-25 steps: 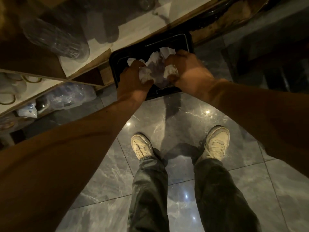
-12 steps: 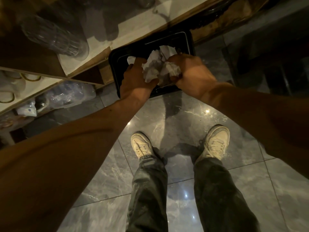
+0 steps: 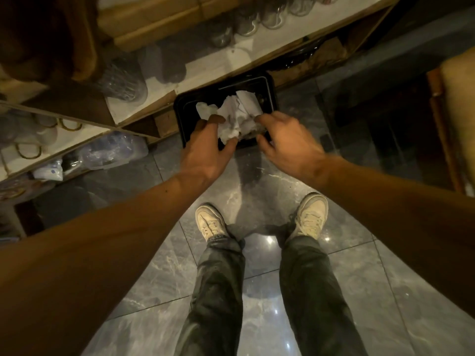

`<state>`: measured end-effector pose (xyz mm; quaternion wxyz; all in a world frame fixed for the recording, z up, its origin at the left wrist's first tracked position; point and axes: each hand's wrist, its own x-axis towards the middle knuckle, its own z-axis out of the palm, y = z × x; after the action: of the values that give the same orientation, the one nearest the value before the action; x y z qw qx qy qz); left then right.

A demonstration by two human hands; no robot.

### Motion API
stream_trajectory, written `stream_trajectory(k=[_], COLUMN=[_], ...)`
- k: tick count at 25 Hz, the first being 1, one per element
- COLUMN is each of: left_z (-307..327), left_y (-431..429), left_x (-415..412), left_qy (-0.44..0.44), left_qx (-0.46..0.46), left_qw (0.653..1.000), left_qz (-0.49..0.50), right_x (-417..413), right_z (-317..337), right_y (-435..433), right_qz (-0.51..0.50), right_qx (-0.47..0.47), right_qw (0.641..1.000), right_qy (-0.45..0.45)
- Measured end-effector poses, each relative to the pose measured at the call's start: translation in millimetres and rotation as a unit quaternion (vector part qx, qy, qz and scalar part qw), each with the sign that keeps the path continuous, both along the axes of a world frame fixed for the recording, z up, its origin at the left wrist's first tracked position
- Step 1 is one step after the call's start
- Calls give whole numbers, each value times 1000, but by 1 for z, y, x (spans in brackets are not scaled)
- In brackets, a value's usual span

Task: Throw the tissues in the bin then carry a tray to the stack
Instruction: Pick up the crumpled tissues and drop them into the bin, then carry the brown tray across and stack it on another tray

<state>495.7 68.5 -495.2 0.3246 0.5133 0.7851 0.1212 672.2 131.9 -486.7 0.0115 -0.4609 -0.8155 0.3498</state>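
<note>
A wad of crumpled white tissues (image 3: 237, 115) sits in the mouth of a black rectangular bin (image 3: 268, 82) that stands on the floor against the shelf unit. My left hand (image 3: 205, 147) hovers over the bin's near left edge with fingers spread. Its thumb and forefinger lie on either side of the wad's lower end. My right hand (image 3: 288, 142) is over the near right edge, fingers apart and blurred, just off the tissues. I see no tray in this view.
Wooden shelves (image 3: 144, 109) on the left and at the back carry plastic-wrapped cups (image 3: 123, 83), glasses (image 3: 257, 19) and mugs (image 3: 46, 129). My shoes (image 3: 210, 222) stand on glossy grey floor tiles (image 3: 257, 181). Dark furniture (image 3: 385, 119) rises at the right.
Both hands were closed on the tissues over the bin. Now the fingers have spread, the hands have drawn back toward me, and the wad rests in the bin.
</note>
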Motion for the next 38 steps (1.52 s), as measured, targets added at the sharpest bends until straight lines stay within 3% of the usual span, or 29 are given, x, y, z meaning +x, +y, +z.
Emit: stream_trajectory(k=[11, 20, 29, 38], left_z=[204, 375, 454, 515], left_y=[-70, -125, -157, -119], left_x=[33, 27, -25, -110], left_qy=[35, 126, 175, 200], left_qx=[38, 111, 162, 235], left_qw=[998, 983, 971, 951], left_qz=[-24, -69, -23, -17], right_x=[26, 19, -28, -111], right_z=[191, 366, 461, 508], right_y=[-49, -83, -95, -76], right_qz=[85, 158, 153, 93], right_qx=[95, 205, 295, 321], right_qw=[992, 966, 943, 943], right_qy=[-21, -27, -11, 18])
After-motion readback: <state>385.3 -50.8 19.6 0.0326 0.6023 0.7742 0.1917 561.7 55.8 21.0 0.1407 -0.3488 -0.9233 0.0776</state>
